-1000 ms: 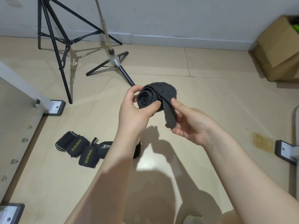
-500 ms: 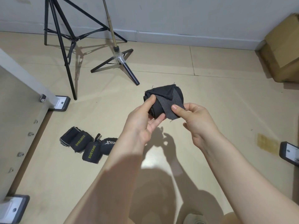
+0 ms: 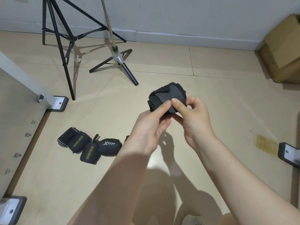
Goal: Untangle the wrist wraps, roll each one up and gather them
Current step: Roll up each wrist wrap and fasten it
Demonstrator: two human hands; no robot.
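Observation:
A black wrist wrap (image 3: 168,95), rolled into a thick bundle, hangs in the air in front of me between both hands. My left hand (image 3: 150,127) grips its lower left side, thumb pressed on the front. My right hand (image 3: 193,117) pinches the loose grey end flap against the roll with thumb and fingers. On the floor to the lower left lie several rolled black wrist wraps (image 3: 88,147) in a row, some printed XUEYING in yellow, one with a white logo. Another dark piece (image 3: 127,138) peeks out behind my left wrist.
A black tripod (image 3: 65,46) and a second stand (image 3: 120,62) occupy the floor at the back left. A white table frame with grey feet (image 3: 56,103) runs along the left. A cardboard box (image 3: 282,54) sits at the right wall, and a grey foot (image 3: 287,151) at the right edge.
The hanging end of the wrap has been folded up onto the roll. Both hands have closed in on the bundle and now press the flap against it.

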